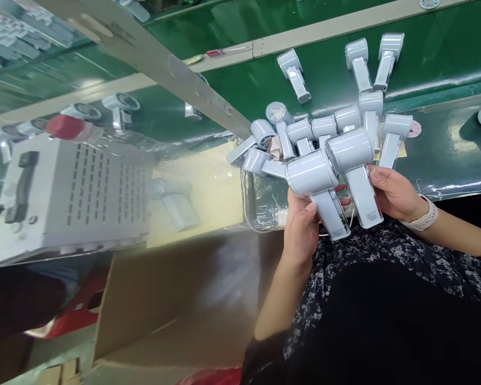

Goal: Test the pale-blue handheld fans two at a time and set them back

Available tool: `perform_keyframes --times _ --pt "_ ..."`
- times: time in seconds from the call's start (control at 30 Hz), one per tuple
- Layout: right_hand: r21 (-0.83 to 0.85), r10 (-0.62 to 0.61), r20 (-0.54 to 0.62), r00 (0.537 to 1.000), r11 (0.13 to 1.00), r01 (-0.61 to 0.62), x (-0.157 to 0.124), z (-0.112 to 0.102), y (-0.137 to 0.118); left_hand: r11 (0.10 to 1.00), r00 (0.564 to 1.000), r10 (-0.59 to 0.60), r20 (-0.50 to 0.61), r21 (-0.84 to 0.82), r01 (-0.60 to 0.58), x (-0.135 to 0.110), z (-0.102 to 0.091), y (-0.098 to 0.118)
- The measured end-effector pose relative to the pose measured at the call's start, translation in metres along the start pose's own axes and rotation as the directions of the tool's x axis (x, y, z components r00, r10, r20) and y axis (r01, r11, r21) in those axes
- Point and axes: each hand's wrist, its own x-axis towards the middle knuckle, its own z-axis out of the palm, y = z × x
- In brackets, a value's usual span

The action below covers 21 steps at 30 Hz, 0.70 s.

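Note:
Two pale blue-grey handheld fans are held up side by side in front of my lap, their round heads touching or nearly so. My left hand (302, 227) is closed around the nearer handheld fan (310, 174), thumb on its handle. The other handheld fan (350, 149) is gripped at the handle by my right hand (398, 193), which wears a pale wristband. Both handles point down toward me. Just behind them, several more fans lie bunched on the bench, one with its radial grille (276, 112) facing up.
A grey metal box with slots (92, 187) stands at left, beside yellow paper (220, 198) bearing another fan. A slanting metal post (176, 69) crosses above. Below the bench edge is an open cardboard box (164, 299). Farther back, a red-handled screwdriver (216, 53) lies on a ledge.

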Motion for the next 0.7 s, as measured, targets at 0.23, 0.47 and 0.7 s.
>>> perform_keyframes --times 0.23,0.47,0.7 --pt "-0.073 -0.038 0.051 0.998 0.996 0.041 -0.008 0.01 -0.018 1.0 1.0 0.011 -0.003 0.002 -0.011 -0.016 0.013 0.017" --pt "-0.1 -0.024 0.009 1.0 0.995 0.025 -0.007 0.008 -0.016 0.996 0.996 -0.068 -0.05 -0.063 0.065 -0.008 0.006 0.012" --pt "-0.047 0.021 0.018 1.0 0.999 -0.02 -0.004 0.005 -0.012 0.966 0.991 -0.131 0.01 -0.222 0.13 0.003 -0.002 0.0"
